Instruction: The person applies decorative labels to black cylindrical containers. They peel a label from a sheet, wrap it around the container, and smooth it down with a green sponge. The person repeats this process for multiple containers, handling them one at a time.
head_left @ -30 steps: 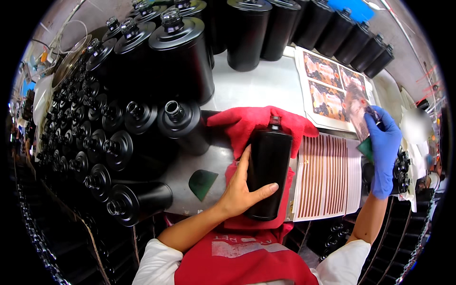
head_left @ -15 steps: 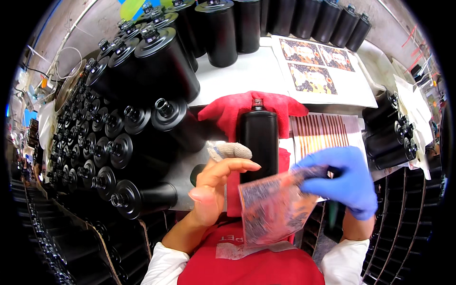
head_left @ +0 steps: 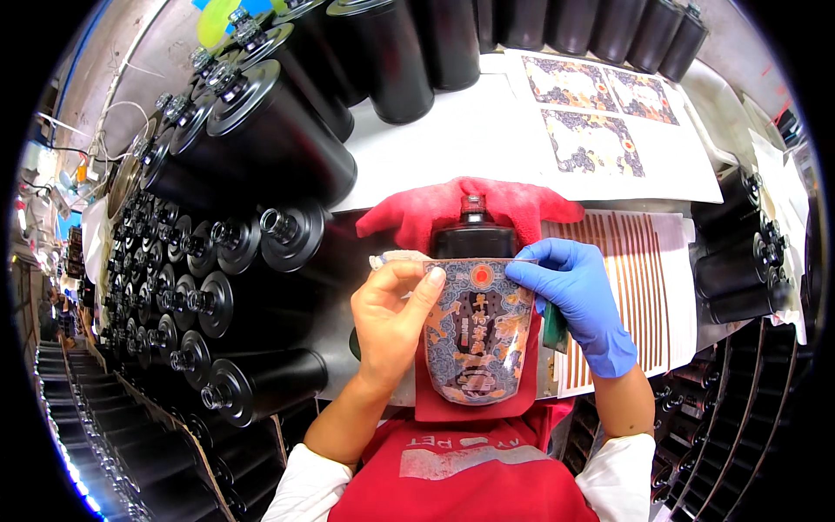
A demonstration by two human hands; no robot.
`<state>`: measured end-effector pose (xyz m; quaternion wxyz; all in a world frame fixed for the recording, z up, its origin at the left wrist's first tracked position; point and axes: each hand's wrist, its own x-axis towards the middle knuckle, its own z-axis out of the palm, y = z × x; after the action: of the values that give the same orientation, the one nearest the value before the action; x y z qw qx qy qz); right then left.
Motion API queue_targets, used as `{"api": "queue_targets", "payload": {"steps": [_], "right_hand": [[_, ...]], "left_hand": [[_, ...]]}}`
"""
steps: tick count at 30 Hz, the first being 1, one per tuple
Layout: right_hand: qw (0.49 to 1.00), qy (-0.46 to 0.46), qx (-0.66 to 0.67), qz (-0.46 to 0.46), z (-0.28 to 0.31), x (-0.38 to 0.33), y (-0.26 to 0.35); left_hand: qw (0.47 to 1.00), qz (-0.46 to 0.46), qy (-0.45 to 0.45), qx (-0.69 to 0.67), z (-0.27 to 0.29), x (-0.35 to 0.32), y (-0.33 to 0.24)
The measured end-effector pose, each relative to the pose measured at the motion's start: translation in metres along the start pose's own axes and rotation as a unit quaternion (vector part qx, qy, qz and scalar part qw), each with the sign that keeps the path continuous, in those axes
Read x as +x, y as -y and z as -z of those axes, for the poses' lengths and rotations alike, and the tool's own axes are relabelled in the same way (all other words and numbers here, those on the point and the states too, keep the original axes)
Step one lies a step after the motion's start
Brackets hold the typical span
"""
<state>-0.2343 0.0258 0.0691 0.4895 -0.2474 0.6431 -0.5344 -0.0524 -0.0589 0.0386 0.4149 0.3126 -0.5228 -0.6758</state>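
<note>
Table point(head_left: 452, 139): white top running away beyond both hands, with red stuff draped over its near edge under the work.
Stacked bottles point(head_left: 261, 148): a big bank of black bottles lying on their sides to the left of the left hand, caps pointing this way; more stand upright at the far edge.
Sheets point(head_left: 600, 122): printed label sheets lie beyond the right hand; a striped sheet point(head_left: 648, 287) sits just right of it.
Cloth point(head_left: 461, 204): red, bunched up beyond the fingertips, cushioning the neck of the bottle.
Bottle point(head_left: 474, 239): black, lying flat between the two hands, capped neck pointing away; only its shoulder shows above the label.
Label point(head_left: 477, 331): shield-shaped, pale blue swirl pattern, red disc near the top, dark panel down the middle; looks thin and glossy, draped over the bottle body, lower end rounded.
Left hand point(head_left: 391, 322): bare, thumb and forefinger pinching the label's top left corner.
Right hand point(head_left: 578, 296): blue-gloved, fingertips pinching the top right corner, a dark green tool tucked under the palm.
Risk: my read is the label could go down crooked or trap a crease if one corner drops first; the round bottle could also roll on the cloth and throw off the line.
</note>
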Motion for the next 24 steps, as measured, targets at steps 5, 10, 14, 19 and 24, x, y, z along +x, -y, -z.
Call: {"api": "queue_targets", "payload": {"steps": [5,10,14,19,24], "right_hand": [[1.0,-0.016,0.004,-0.006,-0.001,0.011,0.003],[1.0,-0.021,0.003,-0.005,-0.002,0.015,0.004],[0.998,-0.055,0.004,0.012,0.001,0.021,-0.006],[0.98,-0.156,-0.064,0.11,0.002,0.01,-0.022],[0.913,-0.029,-0.367,0.175,-0.015,-0.038,-0.01]], "left_hand": [[1.0,-0.017,-0.013,-0.004,-0.003,0.01,0.003],[1.0,-0.021,-0.009,0.001,0.0,0.015,0.007],[1.0,-0.003,-0.025,-0.011,-0.001,0.02,0.013],[0.987,-0.09,-0.033,0.126,0.003,0.005,0.017],[0.921,-0.17,0.191,0.294,0.005,-0.005,0.002]]}}
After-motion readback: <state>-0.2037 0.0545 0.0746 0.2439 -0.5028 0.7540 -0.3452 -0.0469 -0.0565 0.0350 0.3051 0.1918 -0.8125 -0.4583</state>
